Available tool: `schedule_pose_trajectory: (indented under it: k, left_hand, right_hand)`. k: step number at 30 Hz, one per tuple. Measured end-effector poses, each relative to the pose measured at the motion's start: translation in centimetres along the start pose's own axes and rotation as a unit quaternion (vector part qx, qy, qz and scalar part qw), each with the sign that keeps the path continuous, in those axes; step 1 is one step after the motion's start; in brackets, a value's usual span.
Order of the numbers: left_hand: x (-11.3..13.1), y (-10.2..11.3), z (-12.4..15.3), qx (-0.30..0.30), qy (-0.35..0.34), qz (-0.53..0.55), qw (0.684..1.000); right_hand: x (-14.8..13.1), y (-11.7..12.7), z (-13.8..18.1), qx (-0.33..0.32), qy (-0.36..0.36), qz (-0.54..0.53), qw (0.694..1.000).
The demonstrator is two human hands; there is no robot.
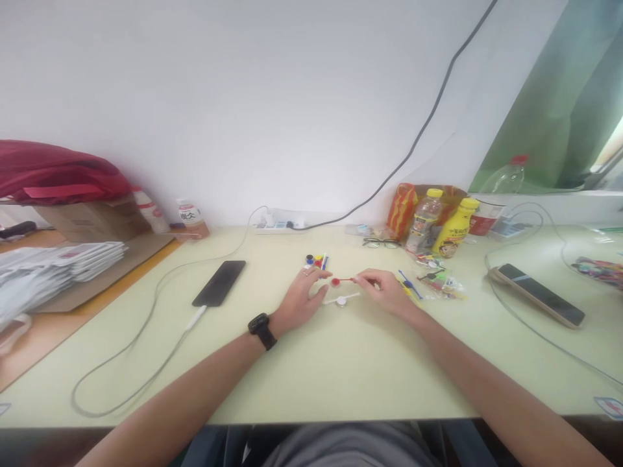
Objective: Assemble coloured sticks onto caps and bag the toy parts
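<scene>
Red disc-ended strip (335, 281) sits near the middle of the tabletop (302, 389); right hand (377, 285) pinches its narrow end, fingertips together; left hand (304, 295), part-open beside the disc, grips nothing visible; a light, level pinch should suit such thin stuff; white wall (243, 97) rises behind the tabletop's far edge.

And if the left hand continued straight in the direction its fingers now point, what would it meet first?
Most likely the left hand would meet the red round piece, just beyond its fingers; from this single view, I cannot tell whether they touch it.
</scene>
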State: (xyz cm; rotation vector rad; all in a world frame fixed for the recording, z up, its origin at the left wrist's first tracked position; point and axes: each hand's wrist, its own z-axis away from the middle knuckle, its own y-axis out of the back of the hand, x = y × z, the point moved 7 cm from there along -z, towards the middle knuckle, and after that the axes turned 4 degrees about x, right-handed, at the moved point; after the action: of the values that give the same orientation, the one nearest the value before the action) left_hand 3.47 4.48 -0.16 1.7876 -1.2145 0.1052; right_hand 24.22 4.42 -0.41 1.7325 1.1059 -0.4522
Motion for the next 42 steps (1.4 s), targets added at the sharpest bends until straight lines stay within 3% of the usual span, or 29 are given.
schedule_pose_trajectory:
  k: [9,17,24,33,38,42]
  left_hand:
    - [-1.5,-0.6,0.1,-0.018,0.025,0.0,1.0]
    - [-1.8,-0.4,0.1,-0.006,0.054,-0.02,0.998]
    - [-2.5,-0.5,0.0,-0.009,0.091,-0.023,0.996]
    - [-2.2,-0.9,0.1,-0.032,0.086,0.022,0.996]
    - [-1.9,-1.1,0.2,-0.052,0.087,0.064,0.993]
    - [-0.6,-1.6,0.5,-0.094,0.054,0.147,0.983]
  right_hand:
    - [-2.7,-1.7,0.9,-0.084,0.059,-0.059,0.993]
    - [-3.2,-0.2,1.0,0.011,0.061,-0.039,0.997]
    - [-2.8,-0.2,1.2,-0.003,0.052,0.016,0.998]
    - [-0.9,1.4,0.5,0.046,0.029,0.112,0.992]
    - [1.3,4.1,0.1,0.109,-0.035,0.249,0.962]
    - [1.3,6.8,0.2,0.193,-0.056,0.316,0.927]
